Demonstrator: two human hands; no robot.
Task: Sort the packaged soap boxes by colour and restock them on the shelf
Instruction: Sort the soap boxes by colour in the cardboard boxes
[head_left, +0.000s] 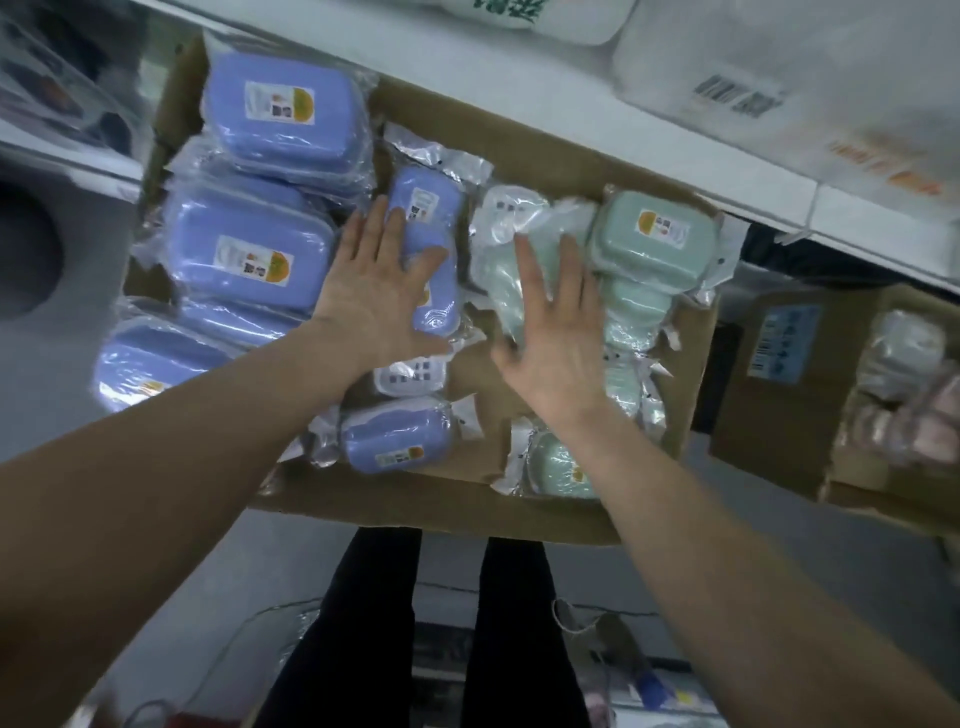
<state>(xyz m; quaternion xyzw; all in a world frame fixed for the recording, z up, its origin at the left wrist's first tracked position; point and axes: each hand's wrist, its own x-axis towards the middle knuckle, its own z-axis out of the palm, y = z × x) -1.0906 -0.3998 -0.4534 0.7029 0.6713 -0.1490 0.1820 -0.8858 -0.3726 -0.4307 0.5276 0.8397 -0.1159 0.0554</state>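
Progress seems well past halfway, judging by how the colours lie. In the cardboard tray (441, 512) the blue soap boxes (249, 249) are stacked from 8 to 11 o'clock, and the green soap boxes (654, 234) are gathered at 2 to 3 o'clock. The middle strip is not yet settled. A slim blue box (423, 208) sits at the centre, a loose blue box (400, 441) lies at 6 o'clock, a stray green box (561, 467) lies at 5 o'clock, and a pale packet (410, 376) lies between them. These look like what is left to place.

Each box is a rounded plastic case sealed in a clear, crinkled bag with a printed sticker on its lid. The bags look slippery and loose at the ends.

The left hand (376, 283) lies flat with spread, straight fingers, pressing on the slim blue box and holding nothing. The right hand (558, 332) is likewise flat and splayed, resting on a green packet just beside the green stack, with nothing held.

The tray sits on a shelf under a white shelf edge (571, 109) running from 11 to 3 o'clock. White wrapped packs (779, 78) lie above that edge. A second carton (763, 410) holding pale packets stands beyond the tray at 3 o'clock. The person's dark trouser legs (363, 623) show at 6 o'clock.
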